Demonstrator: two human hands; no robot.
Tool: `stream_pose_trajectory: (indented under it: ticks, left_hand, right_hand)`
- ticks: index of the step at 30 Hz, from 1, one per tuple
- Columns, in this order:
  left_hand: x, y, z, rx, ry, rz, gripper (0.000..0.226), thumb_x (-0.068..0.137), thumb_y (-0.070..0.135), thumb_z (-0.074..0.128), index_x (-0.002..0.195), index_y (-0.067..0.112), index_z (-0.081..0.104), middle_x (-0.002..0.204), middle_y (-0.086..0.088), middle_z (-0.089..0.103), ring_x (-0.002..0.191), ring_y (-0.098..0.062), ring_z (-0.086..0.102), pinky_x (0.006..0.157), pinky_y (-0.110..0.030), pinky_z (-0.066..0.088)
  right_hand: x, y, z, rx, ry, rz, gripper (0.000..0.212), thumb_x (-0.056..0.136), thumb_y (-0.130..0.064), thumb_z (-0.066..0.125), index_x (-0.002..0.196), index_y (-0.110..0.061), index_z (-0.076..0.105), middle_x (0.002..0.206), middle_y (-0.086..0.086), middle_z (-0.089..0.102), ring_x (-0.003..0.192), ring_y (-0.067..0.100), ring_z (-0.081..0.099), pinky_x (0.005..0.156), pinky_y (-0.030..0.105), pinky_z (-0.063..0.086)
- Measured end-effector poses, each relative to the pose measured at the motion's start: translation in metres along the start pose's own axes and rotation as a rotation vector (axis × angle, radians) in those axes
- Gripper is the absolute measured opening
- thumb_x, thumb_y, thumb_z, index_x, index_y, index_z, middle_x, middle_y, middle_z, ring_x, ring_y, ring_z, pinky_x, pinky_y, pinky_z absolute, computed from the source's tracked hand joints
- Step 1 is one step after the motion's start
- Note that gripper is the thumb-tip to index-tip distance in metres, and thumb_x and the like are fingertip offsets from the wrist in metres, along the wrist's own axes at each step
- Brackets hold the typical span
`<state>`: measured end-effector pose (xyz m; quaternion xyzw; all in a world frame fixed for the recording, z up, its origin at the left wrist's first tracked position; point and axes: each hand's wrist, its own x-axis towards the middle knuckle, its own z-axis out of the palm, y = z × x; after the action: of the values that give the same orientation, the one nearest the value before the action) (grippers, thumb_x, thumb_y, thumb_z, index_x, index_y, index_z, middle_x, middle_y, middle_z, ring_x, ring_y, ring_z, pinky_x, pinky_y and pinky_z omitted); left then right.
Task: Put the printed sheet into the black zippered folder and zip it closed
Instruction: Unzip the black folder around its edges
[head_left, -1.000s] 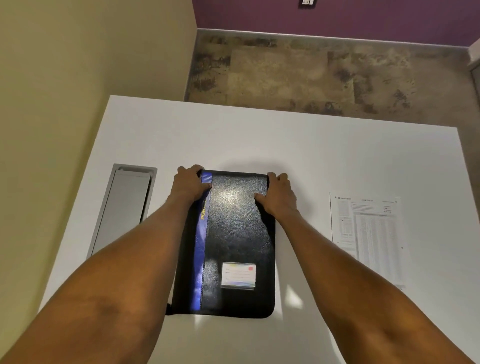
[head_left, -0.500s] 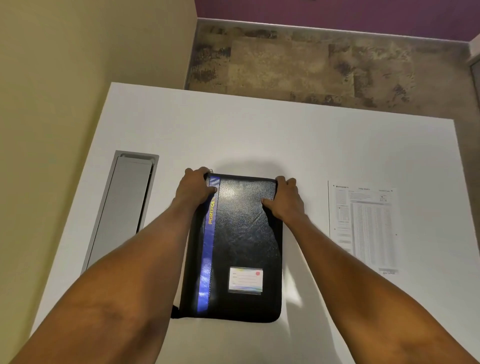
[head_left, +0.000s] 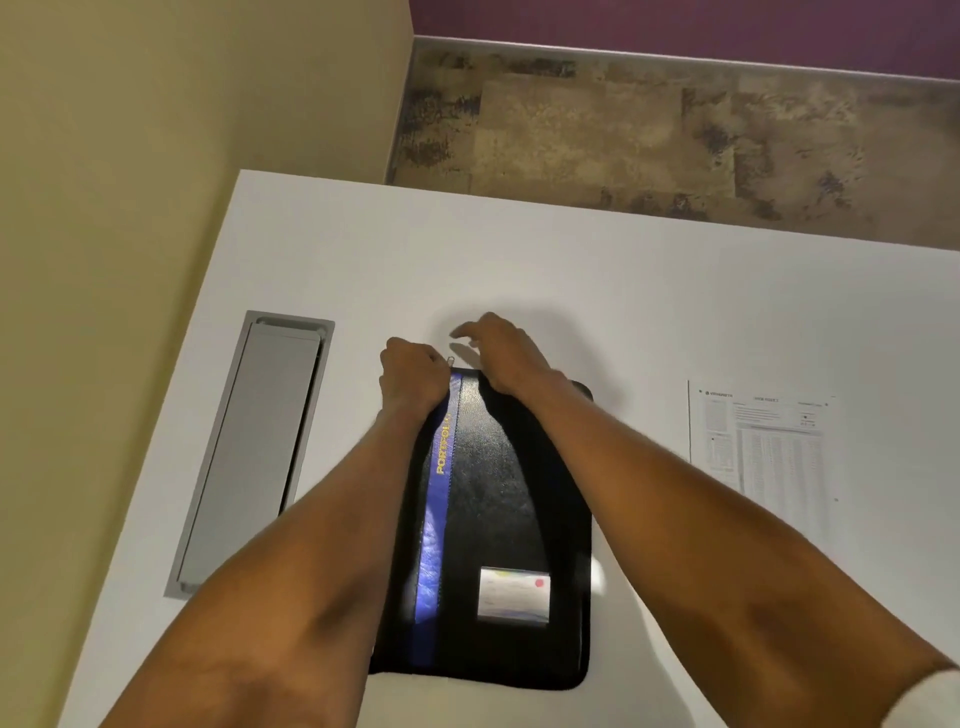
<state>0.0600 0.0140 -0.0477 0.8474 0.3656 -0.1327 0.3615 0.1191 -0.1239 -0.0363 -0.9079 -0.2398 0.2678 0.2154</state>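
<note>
The black zippered folder (head_left: 511, 525) lies closed and flat on the white table (head_left: 571, 270), with a blue stripe along its left side and a small label window near its front. My left hand (head_left: 413, 379) is curled on the folder's far left corner. A small metal zipper pull (head_left: 451, 360) sticks out just beside it. My right hand (head_left: 501, 351) hovers at the far edge, crossing over the folder, fingers spread toward the pull and holding nothing. The printed sheet (head_left: 763, 441) lies flat on the table to the right of the folder, untouched.
A grey recessed cable hatch (head_left: 254, 447) is set into the table left of the folder. A yellowish wall (head_left: 156, 130) runs along the table's left side. Beyond the far table edge is patterned carpet (head_left: 649, 130).
My right hand left the folder's far right corner and moved left to the far edge near the zipper pull. My left hand stays at the far left corner. The camera view shifted slightly.
</note>
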Motion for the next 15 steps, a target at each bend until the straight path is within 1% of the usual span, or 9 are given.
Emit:
stream_pose_trajectory:
  ticks: [1,3,5,7,8,10,12,13,15]
  left_hand:
    - [0.0,-0.001,0.001,-0.016,0.01,-0.016,0.039,0.096,0.022,0.051,0.11,-0.011,0.066,0.116,-0.028,0.066,0.105,-0.042,0.067,0.09,-0.05,0.058]
    - [-0.001,-0.003,0.003,-0.03,0.008,0.007,0.03,0.093,0.022,0.057,0.104,-0.002,0.072,0.115,-0.02,0.066,0.102,-0.037,0.069,0.09,-0.048,0.059]
    - [-0.002,-0.005,0.003,-0.027,-0.012,0.06,0.021,0.09,0.016,0.061,0.093,0.007,0.079,0.111,-0.016,0.07,0.099,-0.035,0.07,0.091,-0.048,0.059]
    - [-0.003,-0.009,0.002,-0.029,-0.035,0.103,0.021,0.085,0.011,0.063,0.089,0.01,0.083,0.104,-0.012,0.076,0.097,-0.032,0.072,0.091,-0.048,0.059]
    - [-0.004,-0.01,0.001,-0.024,-0.038,0.113,0.021,0.084,0.011,0.064,0.09,0.012,0.084,0.103,-0.009,0.077,0.099,-0.032,0.071,0.092,-0.048,0.058]
    - [-0.003,-0.013,-0.001,0.071,-0.018,0.143,0.019,0.085,0.017,0.067,0.094,0.017,0.084,0.111,-0.007,0.073,0.11,-0.03,0.065,0.096,-0.048,0.054]
    - [0.001,-0.017,-0.001,0.167,0.0,0.18,0.016,0.088,0.022,0.072,0.1,0.016,0.081,0.115,-0.008,0.062,0.116,-0.029,0.058,0.097,-0.043,0.052]
    - [0.003,-0.018,-0.002,0.157,-0.015,0.187,0.016,0.089,0.021,0.073,0.102,0.013,0.079,0.114,-0.008,0.059,0.112,-0.028,0.058,0.093,-0.039,0.052]
    - [0.007,-0.016,-0.003,0.125,-0.06,0.2,0.016,0.09,0.017,0.073,0.103,0.008,0.076,0.115,-0.01,0.061,0.1,-0.028,0.065,0.086,-0.034,0.052]
  right_hand:
    - [0.007,0.0,0.001,-0.028,-0.044,-0.041,0.035,0.105,-0.019,0.053,0.138,-0.021,0.064,0.131,0.012,0.058,0.122,0.03,0.06,0.103,0.045,0.046]
    - [0.019,0.002,0.003,-0.11,-0.107,-0.086,0.03,0.103,-0.02,0.058,0.131,-0.021,0.068,0.127,0.009,0.058,0.115,0.03,0.06,0.095,0.043,0.049]
    - [0.028,0.004,0.006,-0.168,-0.121,-0.112,0.024,0.1,-0.019,0.064,0.123,-0.022,0.071,0.124,0.003,0.059,0.11,0.028,0.061,0.091,0.043,0.05]
    - [0.032,0.005,0.008,-0.211,-0.099,-0.174,0.021,0.098,-0.019,0.066,0.116,-0.025,0.075,0.122,0.001,0.059,0.108,0.025,0.061,0.089,0.04,0.049]
    - [0.032,0.006,0.008,-0.224,-0.089,-0.205,0.02,0.097,-0.019,0.066,0.113,-0.026,0.077,0.121,0.0,0.059,0.106,0.024,0.061,0.087,0.039,0.048]
    - [0.031,0.009,0.007,-0.236,-0.083,-0.243,0.017,0.097,-0.022,0.065,0.108,-0.026,0.078,0.12,0.0,0.059,0.103,0.025,0.062,0.085,0.038,0.048]
    - [0.028,0.012,0.007,-0.263,-0.078,-0.278,0.016,0.098,-0.025,0.064,0.106,-0.026,0.078,0.119,0.0,0.061,0.101,0.026,0.062,0.085,0.038,0.048]
    - [0.027,0.012,0.008,-0.277,-0.069,-0.294,0.017,0.099,-0.026,0.062,0.106,-0.025,0.078,0.118,0.0,0.061,0.101,0.026,0.062,0.085,0.039,0.048]
    - [0.025,0.013,0.009,-0.308,-0.049,-0.325,0.019,0.1,-0.026,0.059,0.106,-0.024,0.078,0.116,0.001,0.062,0.099,0.027,0.062,0.087,0.041,0.049]
